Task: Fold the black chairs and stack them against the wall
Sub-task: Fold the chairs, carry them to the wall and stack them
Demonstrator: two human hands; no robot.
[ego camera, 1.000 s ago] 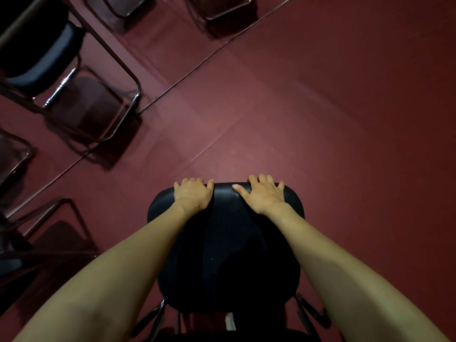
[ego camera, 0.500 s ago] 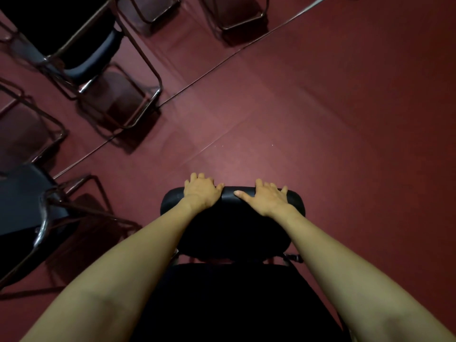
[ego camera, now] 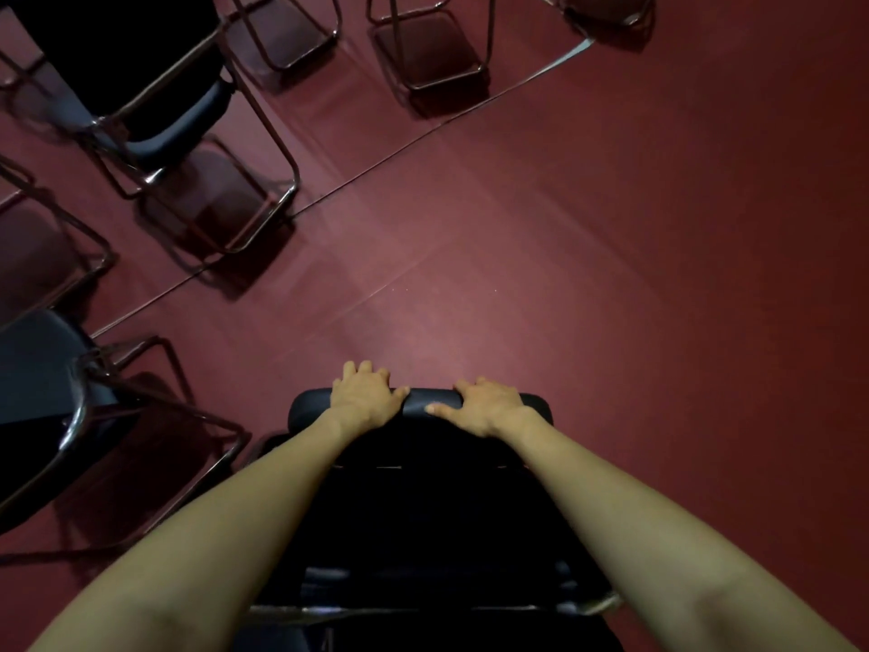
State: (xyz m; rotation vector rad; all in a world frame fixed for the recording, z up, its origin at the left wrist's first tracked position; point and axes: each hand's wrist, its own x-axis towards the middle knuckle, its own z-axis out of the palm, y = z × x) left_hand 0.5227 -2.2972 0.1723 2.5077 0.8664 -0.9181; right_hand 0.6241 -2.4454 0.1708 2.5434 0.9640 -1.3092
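spare chairs far left, well apart, not folded yet | left grip curled over the black chair backrest top edge, chair dead centre on the red floor | right grip clamped on the same edge, close by | tip – push evenly with both or the frame'll twist

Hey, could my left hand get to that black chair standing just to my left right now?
Probably yes, but not at once: the left hand grips a chair backrest and would have to let go. Only open floor lies between it and the left chair.
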